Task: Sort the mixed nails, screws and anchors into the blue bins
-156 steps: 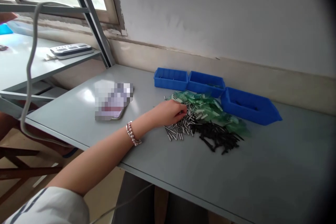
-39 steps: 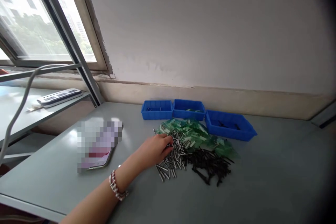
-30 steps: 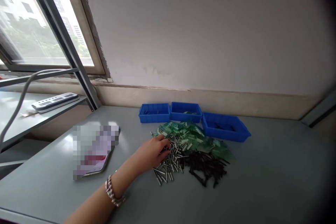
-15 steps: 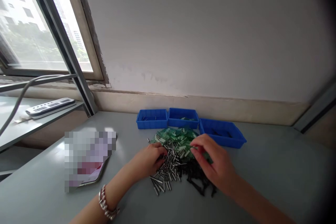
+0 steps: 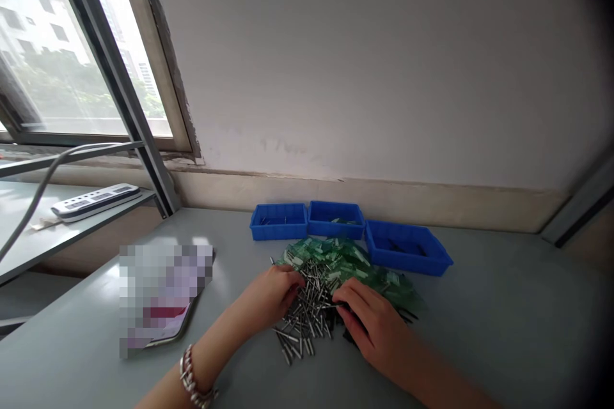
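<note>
A pile of thin metal pins (image 5: pixel 307 313) lies on the grey table between my hands. My left hand (image 5: pixel 273 294) rests at the pile's left side with its fingers curled in; what they hold, if anything, is hidden. At the pile's right side, my right hand (image 5: pixel 371 319) has thumb and fingertips drawn together. One metal pin shows at those fingertips, but I cannot tell whether it is gripped. Behind the pins spreads a heap of green translucent pieces (image 5: pixel 343 252). Black pieces (image 5: pixel 407 316) lie partly covered by my right hand.
Three blue trays stand behind the heap: a left tray (image 5: pixel 279 231) with a few thin parts, a middle tray (image 5: pixel 336 229) with green pieces, and a right tray (image 5: pixel 412 263) with dark pieces. A phone (image 5: pixel 177 326) lies left; a power strip (image 5: pixel 96 201) sits on a side shelf.
My right hand has moved down and slightly left, from over the green pieces to the edge of the metal pins, and now covers most of the black pieces. My left hand has hardly moved.
</note>
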Demonstrator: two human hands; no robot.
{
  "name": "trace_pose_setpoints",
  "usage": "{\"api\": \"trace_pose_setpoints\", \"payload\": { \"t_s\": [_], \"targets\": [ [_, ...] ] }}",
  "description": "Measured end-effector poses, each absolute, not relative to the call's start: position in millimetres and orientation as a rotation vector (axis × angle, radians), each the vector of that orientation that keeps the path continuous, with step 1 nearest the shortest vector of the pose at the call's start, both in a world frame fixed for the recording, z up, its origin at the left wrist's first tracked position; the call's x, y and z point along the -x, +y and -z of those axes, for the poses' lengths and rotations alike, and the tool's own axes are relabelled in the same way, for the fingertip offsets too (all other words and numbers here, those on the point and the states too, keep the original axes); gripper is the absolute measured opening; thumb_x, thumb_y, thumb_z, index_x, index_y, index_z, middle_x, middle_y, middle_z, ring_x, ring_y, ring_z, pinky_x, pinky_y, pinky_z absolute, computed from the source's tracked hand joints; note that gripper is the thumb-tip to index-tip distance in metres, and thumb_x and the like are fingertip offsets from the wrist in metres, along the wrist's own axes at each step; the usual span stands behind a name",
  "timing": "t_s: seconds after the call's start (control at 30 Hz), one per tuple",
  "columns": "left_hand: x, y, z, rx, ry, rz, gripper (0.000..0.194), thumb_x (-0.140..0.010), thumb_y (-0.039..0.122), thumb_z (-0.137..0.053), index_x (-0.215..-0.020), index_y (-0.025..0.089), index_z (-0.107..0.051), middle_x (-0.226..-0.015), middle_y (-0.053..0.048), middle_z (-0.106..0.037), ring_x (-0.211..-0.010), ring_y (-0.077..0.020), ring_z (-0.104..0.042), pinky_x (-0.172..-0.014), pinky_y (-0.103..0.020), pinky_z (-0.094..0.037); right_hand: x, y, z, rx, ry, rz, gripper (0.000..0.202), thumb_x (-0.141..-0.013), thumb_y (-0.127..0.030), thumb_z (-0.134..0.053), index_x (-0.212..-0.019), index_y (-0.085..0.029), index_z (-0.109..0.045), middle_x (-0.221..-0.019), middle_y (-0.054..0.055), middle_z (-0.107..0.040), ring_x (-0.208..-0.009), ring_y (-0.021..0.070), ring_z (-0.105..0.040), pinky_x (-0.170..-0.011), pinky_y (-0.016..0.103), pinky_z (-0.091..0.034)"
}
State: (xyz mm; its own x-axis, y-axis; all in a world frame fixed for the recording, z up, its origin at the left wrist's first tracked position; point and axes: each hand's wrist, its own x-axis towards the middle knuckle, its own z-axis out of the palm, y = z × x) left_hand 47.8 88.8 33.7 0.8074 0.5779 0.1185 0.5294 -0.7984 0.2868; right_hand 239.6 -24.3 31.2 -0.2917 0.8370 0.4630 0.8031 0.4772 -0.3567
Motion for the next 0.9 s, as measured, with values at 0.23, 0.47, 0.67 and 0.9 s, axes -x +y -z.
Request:
{"api": "trace_pose_setpoints", "payload": {
  "t_s": [0.23,0.47,0.67,0.9],
  "targets": [
    [-51.5,84.9,-35.2,-2.722,1.016,-0.396,0.027,-0.079,0.010,-0.039,-0.092,0.022,-0.060,-0.086,-0.004,-0.060,-0.075,-0.0180,-0.059,-0.064,-0.026,-0.043,-238.5,-25.4,-30.8,1.357,-2.139,-0.085,0.019,-0.088,-0.011,-0.033,-0.096,-0.019,-0.048,-0.088,0.006,-0.051,-0.077,0.0168,-0.053,-0.064,0.029,-0.045],
    [-44.6,97.4,-52.1,-2.679,1.053,-0.701,0.022,-0.084,0.016,-0.039,-0.093,0.020,-0.058,-0.086,-0.004,-0.060,-0.067,-0.0138,-0.056,-0.061,-0.024,-0.042,-239.7,-23.9,-30.1,1.358,-2.156,-0.069,0.018,-0.088,-0.010,-0.033,-0.094,-0.021,-0.047,-0.088,0.006,-0.052,-0.076,0.0169,-0.055,-0.063,0.028,-0.047],
    [-43.8,140.1,-77.7,-2.662,1.531,-0.919,0.021,-0.088,0.021,-0.035,-0.095,0.020,-0.056,-0.094,-0.005,-0.061,-0.081,-0.0178,-0.058,-0.070,-0.027,-0.042,-239.7,-24.3,-23.8,1.354,-2.173,0.001,0.020,-0.086,-0.009,-0.035,-0.092,-0.021,-0.049,-0.090,0.007,-0.055,-0.075,0.0174,-0.058,-0.060,0.026,-0.048],
    [-48.7,164.3,-60.3,-2.607,1.723,-0.797,0.018,-0.082,0.016,-0.045,-0.097,0.019,-0.055,-0.093,-0.007,-0.061,-0.083,-0.0207,-0.059,-0.067,-0.029,-0.043,-237.5,-20.8,-15.6,1.471,-2.279,-0.066,0.020,-0.079,-0.007,-0.047,-0.089,-0.022,-0.055,-0.086,0.003,-0.057,-0.071,0.0168,-0.058,-0.058,0.026,-0.049]
  ]
}}
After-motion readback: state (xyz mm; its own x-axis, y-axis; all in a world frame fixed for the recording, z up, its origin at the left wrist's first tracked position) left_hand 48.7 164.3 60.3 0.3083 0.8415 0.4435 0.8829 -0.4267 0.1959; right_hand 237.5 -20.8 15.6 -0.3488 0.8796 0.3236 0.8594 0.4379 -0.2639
